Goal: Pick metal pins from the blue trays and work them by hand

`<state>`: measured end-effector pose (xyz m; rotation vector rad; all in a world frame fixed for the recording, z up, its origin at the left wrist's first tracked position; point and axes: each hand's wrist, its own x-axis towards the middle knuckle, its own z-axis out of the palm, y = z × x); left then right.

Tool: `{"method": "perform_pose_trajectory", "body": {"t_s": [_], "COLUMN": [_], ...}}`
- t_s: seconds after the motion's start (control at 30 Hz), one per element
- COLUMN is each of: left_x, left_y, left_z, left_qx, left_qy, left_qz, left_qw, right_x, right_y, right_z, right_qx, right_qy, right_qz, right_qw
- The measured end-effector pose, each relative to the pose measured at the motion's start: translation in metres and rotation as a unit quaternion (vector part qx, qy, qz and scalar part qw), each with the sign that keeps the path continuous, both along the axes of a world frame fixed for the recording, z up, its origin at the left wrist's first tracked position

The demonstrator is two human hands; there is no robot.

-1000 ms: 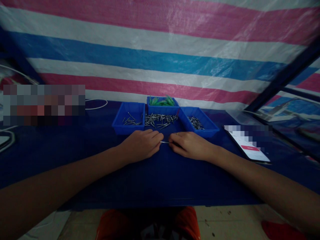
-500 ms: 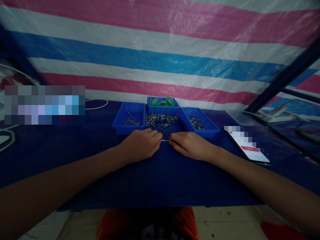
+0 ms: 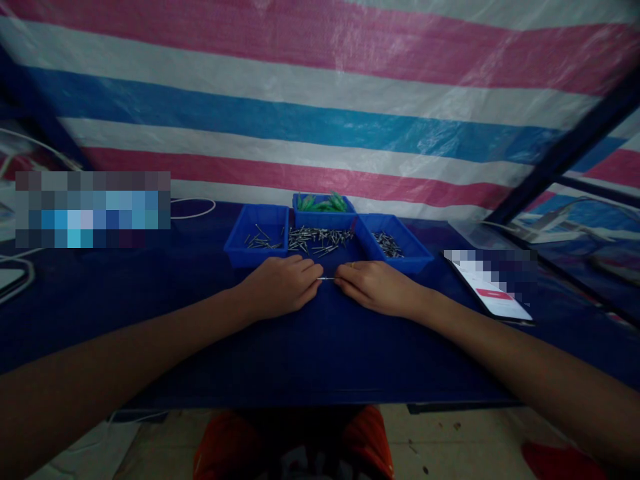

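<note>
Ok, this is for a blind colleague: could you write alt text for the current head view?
A person's left hand and right hand hold a thin metal piece over a dark blue table. Beyond, a heap of small metal pieces lies between two blue trays with more inside; a third tray behind holds green items, and a phone lies at right.

thin silvery rod (image 3: 326,279) | lying crosswise | held between left hand (image 3: 289,283) and right hand (image 3: 371,283)

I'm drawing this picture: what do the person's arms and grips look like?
The left forearm and right forearm show no sleeves. The left grip and right grip are ungloved hands; the right has a tiny yellowish band, perhaps a ring.
</note>
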<state>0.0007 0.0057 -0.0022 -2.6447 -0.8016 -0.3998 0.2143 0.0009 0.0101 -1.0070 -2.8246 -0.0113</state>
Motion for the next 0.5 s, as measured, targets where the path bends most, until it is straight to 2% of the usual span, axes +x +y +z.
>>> {"method": "perform_pose_trajectory", "body": {"t_s": [0.5], "left_x": [0.0006], "left_y": [-0.0003], "left_z": [0.0005], "left_qx": [0.017], "left_qy": [-0.002], "left_qz": [0.002], "left_qw": [1.0], "right_x": [0.0007], "right_y": [0.0017], "right_z": [-0.0003], "right_qx": [-0.006], "right_qy": [0.018], "right_qz": [-0.002], "right_qw": [1.0]}}
